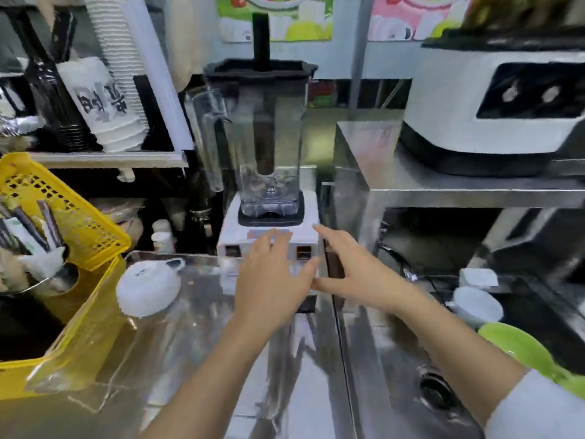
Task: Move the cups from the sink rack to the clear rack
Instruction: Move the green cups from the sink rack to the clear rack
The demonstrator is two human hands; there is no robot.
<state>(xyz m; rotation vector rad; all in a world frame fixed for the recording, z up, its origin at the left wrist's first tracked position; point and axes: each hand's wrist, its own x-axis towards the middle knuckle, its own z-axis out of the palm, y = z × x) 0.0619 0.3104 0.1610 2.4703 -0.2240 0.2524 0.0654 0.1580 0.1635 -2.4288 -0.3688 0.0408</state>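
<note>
Both hands reach forward over the steel counter (196, 315), open and empty, fingers spread. The left hand (272, 280) lies in front of the white blender base (269, 239), its fingertips over the base's front edge; the right hand (351, 274) is just beside it, at the base's right front corner, thumb near the left hand's edge.

One white cup (147, 288) sits upside down on the clear rack (104, 337), at its back left, close to the yellow basket (79, 229) that bounds the rack's left side. The rest of the clear rack in front of the cup is open.

A second white cup (478, 304) lies at the right, over the dark sink rack (538, 299), behind a green utensil (531, 350). Between the arms and below them the counter surface is bare, with the drain (435, 388) under the right forearm. The steel shelf (474, 188) overhangs the sink side.
</note>
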